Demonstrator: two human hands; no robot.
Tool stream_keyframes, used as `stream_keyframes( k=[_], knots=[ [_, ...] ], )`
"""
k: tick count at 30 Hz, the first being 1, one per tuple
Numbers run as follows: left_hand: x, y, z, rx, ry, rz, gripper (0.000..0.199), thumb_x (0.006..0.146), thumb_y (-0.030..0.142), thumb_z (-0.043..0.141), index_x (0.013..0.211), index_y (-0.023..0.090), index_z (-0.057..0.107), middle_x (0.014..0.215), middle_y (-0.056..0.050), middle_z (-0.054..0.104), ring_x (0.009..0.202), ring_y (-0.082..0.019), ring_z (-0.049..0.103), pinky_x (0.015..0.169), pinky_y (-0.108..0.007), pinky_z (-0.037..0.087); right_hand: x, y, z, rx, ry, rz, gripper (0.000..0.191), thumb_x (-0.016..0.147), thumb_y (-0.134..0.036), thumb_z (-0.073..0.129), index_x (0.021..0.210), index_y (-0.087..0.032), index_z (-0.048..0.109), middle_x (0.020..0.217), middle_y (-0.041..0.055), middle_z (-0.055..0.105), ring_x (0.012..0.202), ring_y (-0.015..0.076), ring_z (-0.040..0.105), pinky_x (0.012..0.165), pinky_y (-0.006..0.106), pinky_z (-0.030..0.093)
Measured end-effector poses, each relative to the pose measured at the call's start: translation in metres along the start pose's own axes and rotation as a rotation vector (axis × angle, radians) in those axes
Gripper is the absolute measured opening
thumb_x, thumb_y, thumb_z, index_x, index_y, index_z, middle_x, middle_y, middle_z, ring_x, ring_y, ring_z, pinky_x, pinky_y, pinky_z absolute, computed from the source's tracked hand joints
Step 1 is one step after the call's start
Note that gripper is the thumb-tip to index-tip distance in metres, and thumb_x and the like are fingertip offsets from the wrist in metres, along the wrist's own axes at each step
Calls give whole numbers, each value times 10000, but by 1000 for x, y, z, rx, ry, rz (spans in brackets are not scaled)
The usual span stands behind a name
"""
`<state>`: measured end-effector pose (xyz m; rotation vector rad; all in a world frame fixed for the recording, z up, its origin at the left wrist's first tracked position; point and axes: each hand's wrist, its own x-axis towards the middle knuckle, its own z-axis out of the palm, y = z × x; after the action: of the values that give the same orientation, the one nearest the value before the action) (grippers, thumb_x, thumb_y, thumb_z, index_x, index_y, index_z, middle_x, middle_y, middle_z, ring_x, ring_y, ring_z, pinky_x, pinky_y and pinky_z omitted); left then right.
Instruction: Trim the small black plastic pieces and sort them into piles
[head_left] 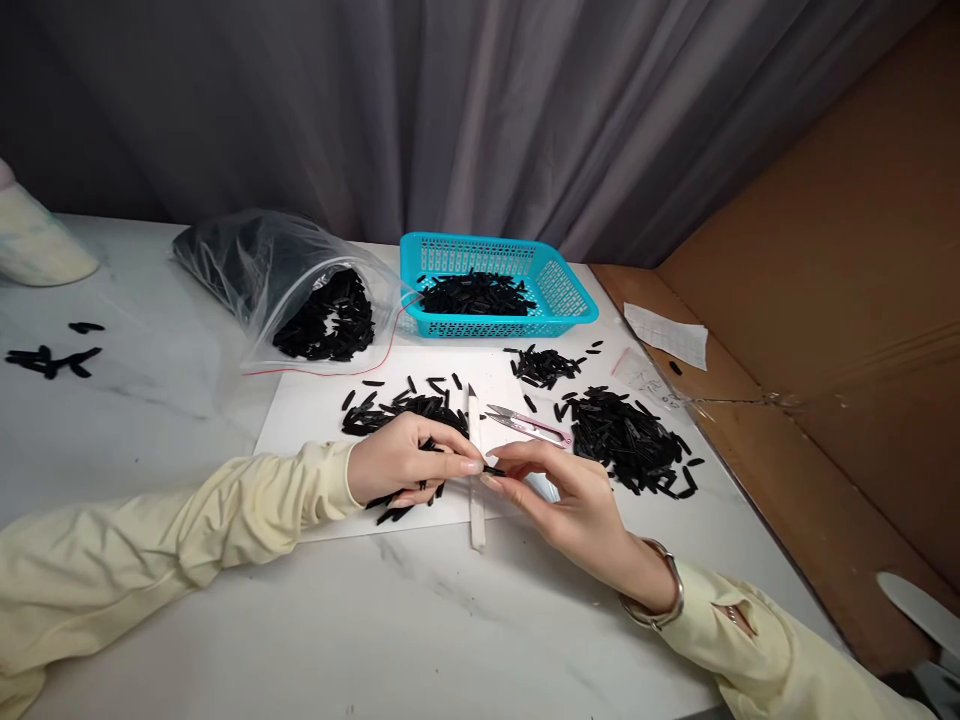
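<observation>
My left hand (412,462) and my right hand (566,495) meet over a white sheet (289,425). Between their fingertips is a small, narrow black strip (493,470), pinched from both sides. More black strips (405,410) lie loose behind and under my left hand. A white stick with a dark pointed tip (474,420) runs beneath the fingertips. Just beyond my right hand rest thread snips (529,424) with pink handles. To its right is a larger heap of black strips (626,440), with a smaller pile (546,366) behind.
A blue basket (574,300) and an open clear bag (262,300) at the back both hold black strips. A few strips (56,362) lie far left. A cardboard panel (825,260) borders the right side; a paper slip (667,333) lies near it. Grey curtain (450,120) hangs behind.
</observation>
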<state>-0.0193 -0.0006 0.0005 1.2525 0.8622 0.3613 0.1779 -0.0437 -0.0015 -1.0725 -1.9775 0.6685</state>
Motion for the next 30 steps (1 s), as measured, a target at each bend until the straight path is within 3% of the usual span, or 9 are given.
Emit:
stream_keyframes(
  k=[7, 10, 13, 18, 21, 25, 30],
  knots=[
    [-1, 1, -1, -54, -35, -13, 260, 745, 318, 616, 866, 92, 658, 316, 66, 397, 239, -44, 322, 283, -156, 220, -2, 0, -1, -53, -44, -62, 198, 829, -151, 540, 1016, -209, 570, 772, 23, 648, 603, 119, 576, 563, 231, 477],
    [-2, 4, -2, -93, -88, -22, 274, 746, 282, 612, 925, 80, 663, 316, 70, 394, 241, -39, 308, 284, -157, 213, -2, 1, -1, -97, -125, -150, 324, 860, -129, 452, 1171, -195, 513, 706, 27, 582, 583, 129, 518, 541, 247, 443],
    [-1, 5, -3, -134, -114, -27, 287, 737, 244, 609, 960, 70, 660, 314, 74, 390, 239, -37, 300, 284, -158, 208, -2, 3, 0, -151, -131, -236, 358, 867, -104, 403, 1204, -175, 501, 643, 20, 512, 565, 137, 483, 496, 246, 403],
    [-1, 5, -2, -73, -72, -27, 277, 734, 263, 614, 947, 91, 654, 350, 76, 401, 241, -39, 323, 284, -156, 233, -3, 4, 1, -118, -54, -198, 224, 853, -128, 481, 1060, -199, 532, 766, 36, 632, 633, 129, 587, 580, 241, 477],
    [-1, 5, -1, 16, -79, -17, 275, 750, 303, 605, 926, 99, 661, 353, 74, 394, 246, -41, 327, 288, -158, 246, -3, 2, 1, -106, 40, -117, 101, 817, -227, 573, 907, -212, 528, 674, 6, 640, 553, 118, 601, 515, 223, 486],
    [-3, 7, 2, 57, -108, -37, 265, 751, 330, 601, 858, 101, 680, 339, 72, 382, 248, -38, 311, 279, -157, 208, -4, 3, 2, -207, 126, -101, 182, 766, -326, 638, 729, -218, 496, 509, -26, 588, 405, 96, 521, 377, 209, 402],
    [-5, 10, 6, 83, -76, -81, 270, 745, 340, 601, 838, 107, 700, 364, 66, 388, 263, -32, 303, 275, -159, 200, -5, 7, 5, -334, 141, -177, 306, 767, -451, 608, 637, -210, 473, 414, -43, 511, 340, 69, 418, 344, 204, 352]
  ],
)
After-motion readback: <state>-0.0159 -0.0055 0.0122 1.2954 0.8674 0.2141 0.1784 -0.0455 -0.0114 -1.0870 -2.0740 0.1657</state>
